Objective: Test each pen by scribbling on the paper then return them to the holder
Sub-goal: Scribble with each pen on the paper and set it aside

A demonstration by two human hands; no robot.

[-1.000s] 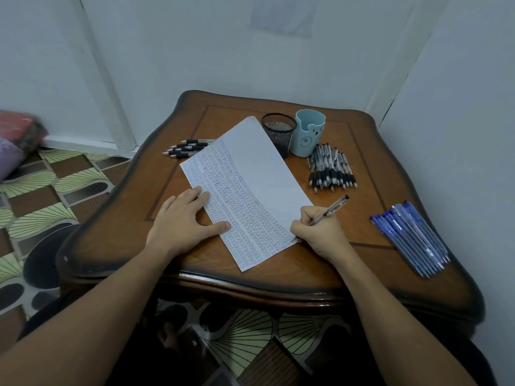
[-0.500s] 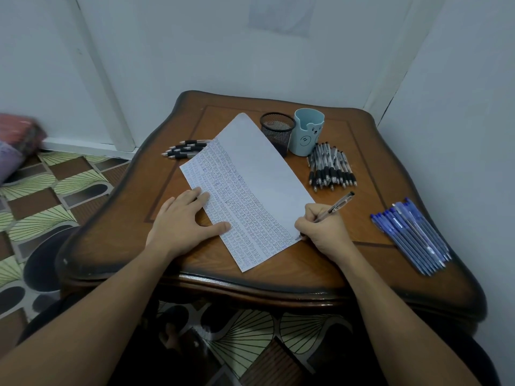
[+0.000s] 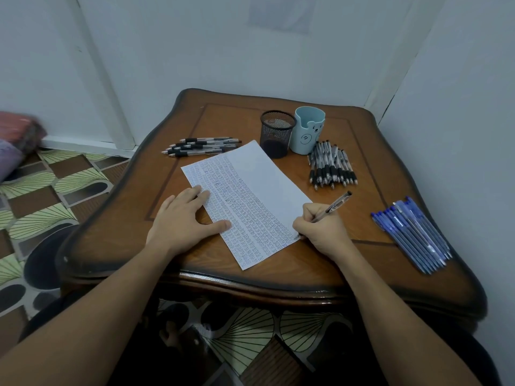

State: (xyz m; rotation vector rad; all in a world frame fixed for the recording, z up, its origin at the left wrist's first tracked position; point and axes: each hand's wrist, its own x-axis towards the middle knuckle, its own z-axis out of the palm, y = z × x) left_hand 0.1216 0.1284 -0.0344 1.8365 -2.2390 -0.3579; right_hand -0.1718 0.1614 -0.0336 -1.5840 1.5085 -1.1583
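Observation:
A white sheet of paper [image 3: 267, 179], covered in rows of small scribbles on its left part, lies slanted on the wooden table [image 3: 320, 263]. My left hand [image 3: 185, 221] rests flat on the sheet's left edge, fingers straight. My right hand [image 3: 320, 229] grips a clear-barrelled pen [image 3: 335, 204] with its tip on the paper's lower right edge. Behind the sheet stand a black mesh holder [image 3: 277, 133] and a light blue bear-faced holder [image 3: 308, 130]; both look empty.
Several black-grip pens [image 3: 200, 147] lie at the back left, a larger pile of them [image 3: 331, 165] in front of the blue holder. Several blue pens [image 3: 415, 235] lie at the right edge. White walls close in behind and to the right; patterned floor lies left.
My right hand with the pen has crept slightly to the right along the paper's lower edge. My left hand has stayed in place.

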